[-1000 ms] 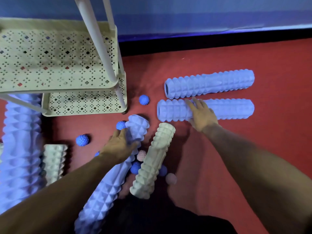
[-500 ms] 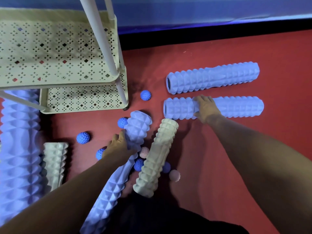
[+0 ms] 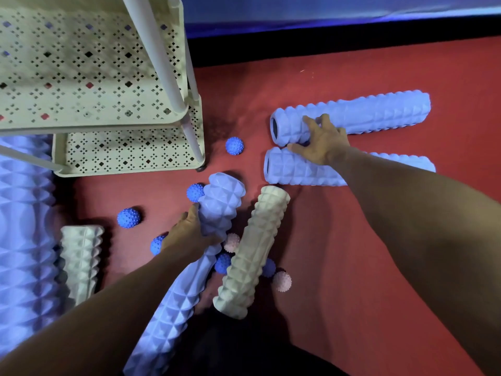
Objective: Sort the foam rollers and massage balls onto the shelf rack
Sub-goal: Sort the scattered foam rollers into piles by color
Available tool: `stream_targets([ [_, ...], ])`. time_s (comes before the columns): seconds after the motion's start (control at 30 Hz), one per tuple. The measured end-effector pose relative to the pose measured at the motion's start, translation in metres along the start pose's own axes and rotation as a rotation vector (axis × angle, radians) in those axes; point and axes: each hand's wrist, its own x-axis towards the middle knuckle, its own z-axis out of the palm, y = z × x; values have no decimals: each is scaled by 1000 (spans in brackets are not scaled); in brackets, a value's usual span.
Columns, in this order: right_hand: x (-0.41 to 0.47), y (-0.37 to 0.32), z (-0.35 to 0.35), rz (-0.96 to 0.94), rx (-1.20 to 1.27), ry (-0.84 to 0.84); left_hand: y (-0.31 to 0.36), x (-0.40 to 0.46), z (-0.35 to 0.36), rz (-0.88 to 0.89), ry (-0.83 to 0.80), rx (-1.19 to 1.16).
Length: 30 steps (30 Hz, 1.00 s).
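My left hand grips a long lilac foam roller that slants across the red floor toward me. My right hand lies with spread fingers across the gap between two more lilac rollers, its fingers on the far roller and its palm over the near roller. A cream roller lies between my arms. Spiky blue balls and pink balls are scattered around it. The cream perforated shelf rack stands at upper left.
A short cream roller and a large lilac roller lie at the left beside the rack. The rack's lower shelf shows under the upper one. A dark skirting and blue wall bound the red floor at the back.
My right hand has slid from the near lilac roller up onto the far one. My left hand has closed more firmly around the slanted roller's upper part.
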Motion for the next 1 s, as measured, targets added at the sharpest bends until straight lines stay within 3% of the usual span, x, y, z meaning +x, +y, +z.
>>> stream_targets([
  [0.1,3,8,-11,0,-24,113,1,-1,0,3,-1,-14],
  [0.27,25,21,-27,122,13,-124,-1,-1,1,12,11,2],
  [0.43,33,5,-20,214,-90,-94,-2,-1,2,13,31,29],
  [0.57,38,-1,-11,113,24,-105,-4,-1,2,11,29,40],
  [0.83,30,-6,9,114,102,-129,-6,3,4,6,22,20],
  [1.0,-9,-13,2,102,103,-132,-10,-2,1,-25,-2,-169],
])
